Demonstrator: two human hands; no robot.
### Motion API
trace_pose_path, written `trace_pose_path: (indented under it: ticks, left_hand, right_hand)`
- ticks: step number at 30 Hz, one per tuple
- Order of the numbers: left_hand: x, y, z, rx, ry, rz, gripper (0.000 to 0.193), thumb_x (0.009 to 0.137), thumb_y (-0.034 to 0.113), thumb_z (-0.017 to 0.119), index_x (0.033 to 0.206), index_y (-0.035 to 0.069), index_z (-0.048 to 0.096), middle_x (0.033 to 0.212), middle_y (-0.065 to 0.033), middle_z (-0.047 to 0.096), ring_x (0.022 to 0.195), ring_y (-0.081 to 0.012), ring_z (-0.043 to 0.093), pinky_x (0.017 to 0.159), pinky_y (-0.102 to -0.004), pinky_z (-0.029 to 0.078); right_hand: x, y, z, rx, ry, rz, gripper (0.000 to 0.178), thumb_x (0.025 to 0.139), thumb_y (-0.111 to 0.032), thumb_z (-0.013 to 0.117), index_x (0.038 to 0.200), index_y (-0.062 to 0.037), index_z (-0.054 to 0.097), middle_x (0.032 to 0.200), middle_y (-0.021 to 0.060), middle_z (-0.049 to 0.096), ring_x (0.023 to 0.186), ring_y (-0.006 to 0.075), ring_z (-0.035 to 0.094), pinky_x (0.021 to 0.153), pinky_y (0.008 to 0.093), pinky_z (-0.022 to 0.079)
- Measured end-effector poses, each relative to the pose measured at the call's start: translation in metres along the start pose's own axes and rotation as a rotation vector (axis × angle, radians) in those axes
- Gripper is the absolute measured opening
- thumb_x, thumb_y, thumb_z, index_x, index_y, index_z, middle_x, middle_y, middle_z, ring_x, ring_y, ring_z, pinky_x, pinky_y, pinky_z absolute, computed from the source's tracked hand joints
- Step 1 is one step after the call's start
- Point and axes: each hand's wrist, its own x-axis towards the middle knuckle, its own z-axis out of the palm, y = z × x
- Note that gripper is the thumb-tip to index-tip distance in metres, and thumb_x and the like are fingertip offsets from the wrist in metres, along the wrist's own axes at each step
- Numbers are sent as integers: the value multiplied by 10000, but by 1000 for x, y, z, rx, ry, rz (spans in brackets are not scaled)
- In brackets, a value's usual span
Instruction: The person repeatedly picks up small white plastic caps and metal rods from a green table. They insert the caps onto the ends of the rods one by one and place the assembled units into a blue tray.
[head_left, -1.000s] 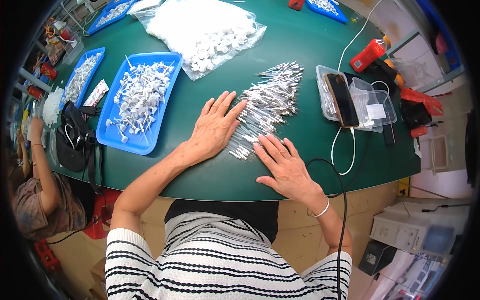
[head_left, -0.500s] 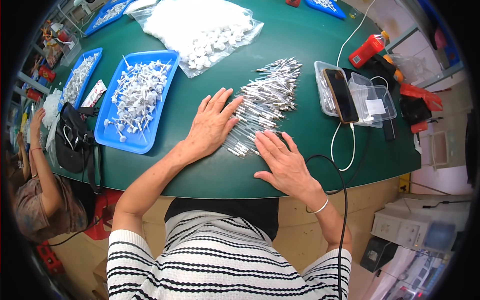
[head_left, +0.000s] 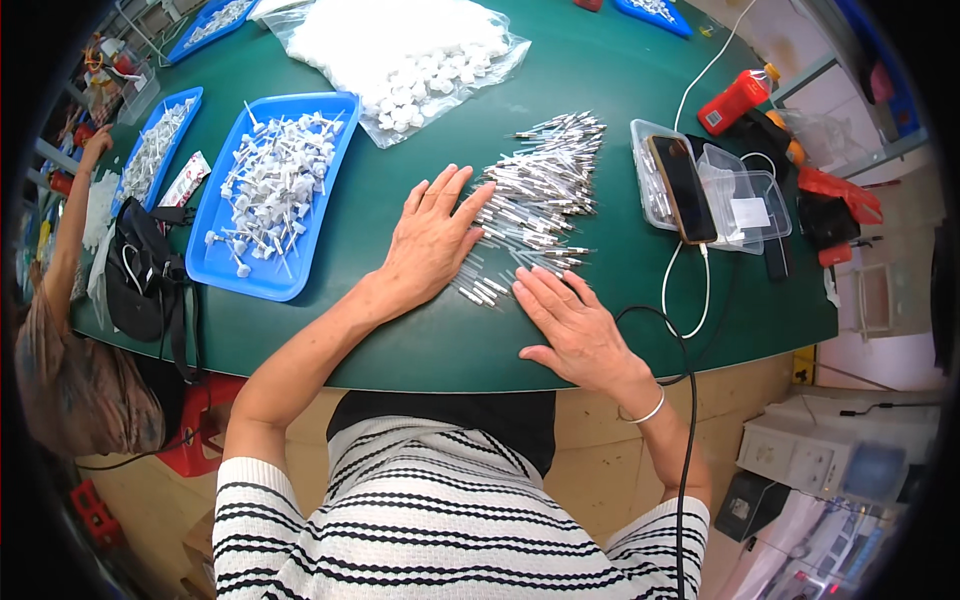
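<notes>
A heap of thin clear tubes with silvery metal ends [head_left: 545, 185] lies on the green table [head_left: 400, 355] in front of me. My left hand [head_left: 432, 240] rests flat at the heap's left side, its fingers stretched out and touching the tubes. At the near right edge of the heap, my right hand [head_left: 572, 325] lies palm down with fingers extended, fingertips on the nearest tubes. Neither hand grips anything. Between the two hands a few tubes [head_left: 482, 285] lie spread on the tabletop.
Left of the heap stands a blue tray [head_left: 255, 285] of white-capped pieces. Beyond is a clear bag of white caps [head_left: 430, 85]. To the right, a phone [head_left: 682, 190] lies on clear plastic boxes [head_left: 752, 213]. A black cable [head_left: 692, 430] runs past my right arm. A co-worker [head_left: 85, 370] sits at left.
The tubes between my hands have shifted and thinned out. My left hand moved slightly away from me, my right slightly right and nearer. The co-worker's arm reaches farther away.
</notes>
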Motion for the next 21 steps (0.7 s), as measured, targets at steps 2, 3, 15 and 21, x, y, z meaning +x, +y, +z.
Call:
trace_pose_path:
  ticks: [2, 3, 15, 21]
  left_hand:
    - [2, 2, 3, 22, 10, -13, 536, 929, 151, 594, 1434, 120, 418, 1467, -180, 375, 1383, -359, 338, 1126, -507, 273]
    - [2, 2, 2, 25, 15, -16, 534, 929, 150, 592, 1433, 120, 418, 1465, -182, 377, 1380, -361, 340, 1124, -507, 275]
    - [1, -6, -5, -168, 85, -46, 483, 917, 82, 592, 1386, 96, 474, 1422, -178, 440, 1338, -363, 399, 1107, -460, 320]
    - [-10, -13, -37, -240, 194, -28, 399, 829, -12, 658, 1214, 77, 605, 1254, -135, 572, 1176, -342, 525, 972, -417, 442]
  right_hand:
    - [-5, 6, -3, -19, -8, -12, 788, 785, -398, 719, 1421, -42, 417, 1494, 108, 400, 1367, 258, 394, 1130, 447, 296]
    - [-6, 7, -4, -28, -13, -19, 784, 787, -398, 717, 1420, -44, 419, 1495, 107, 397, 1368, 258, 393, 1130, 446, 296]
    - [10, -10, -4, 17, -15, -87, 697, 798, -386, 707, 1354, -26, 490, 1458, 108, 440, 1351, 247, 413, 1115, 421, 321]
    - [-1, -8, -11, -8, 13, -69, 697, 788, -365, 718, 1351, -22, 495, 1456, 97, 445, 1344, 239, 426, 1118, 423, 328]
